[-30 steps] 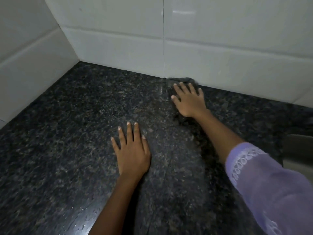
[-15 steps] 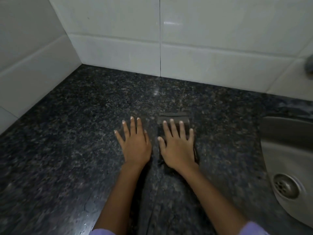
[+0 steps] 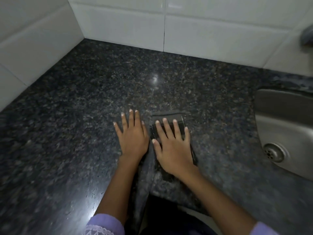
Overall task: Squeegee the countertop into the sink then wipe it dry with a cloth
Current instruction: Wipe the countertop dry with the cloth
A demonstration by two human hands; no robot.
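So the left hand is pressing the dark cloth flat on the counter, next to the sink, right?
Not quite: the head view shows the right hand pressing the dark cloth flat on the counter. The left hand lies flat on bare stone beside it. The sink is indeed off to the right.

white glazed wall tiles [image 3: 128, 26] meet in a corner up and to the left of the hands, with a dark vertical grout line [image 3: 164, 29] straight ahead of them. a blurred grey fitting [image 3: 307, 35] juts from the wall far to their right. a small glare spot [image 3: 155, 78] shines ahead.
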